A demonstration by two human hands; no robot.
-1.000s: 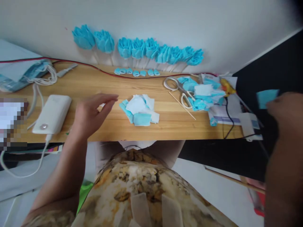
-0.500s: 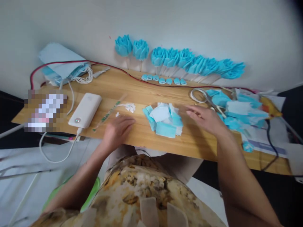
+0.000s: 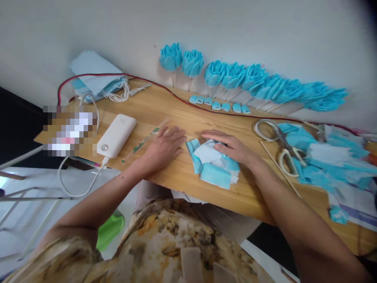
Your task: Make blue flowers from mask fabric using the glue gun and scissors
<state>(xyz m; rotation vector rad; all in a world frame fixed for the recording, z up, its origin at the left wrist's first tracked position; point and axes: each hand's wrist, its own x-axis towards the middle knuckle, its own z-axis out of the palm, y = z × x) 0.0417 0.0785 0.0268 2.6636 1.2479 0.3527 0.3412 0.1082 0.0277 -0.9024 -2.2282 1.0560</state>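
My left hand lies flat on the wooden table with its fingers spread; the small white scraps seen there earlier are hidden under it. Beside it is a thin clear strip with green print. My right hand reaches over a loose pile of blue and white fabric pieces. Its fingers are stretched out along the far side of the pile and the thumb is apart, over the white piece on top. Whether it touches the pieces is hard to tell.
Several blue fabric flowers on sticks lean at the wall, with small folded blue pieces before them. Scissors, a thin stick and blue scraps lie right. Left are a white power bank and stacked masks.
My left hand has moved forward over the white scraps and spread its fingers. My right hand has come left to the pile and straightened its fingers. The view has shifted, so things sit further right.
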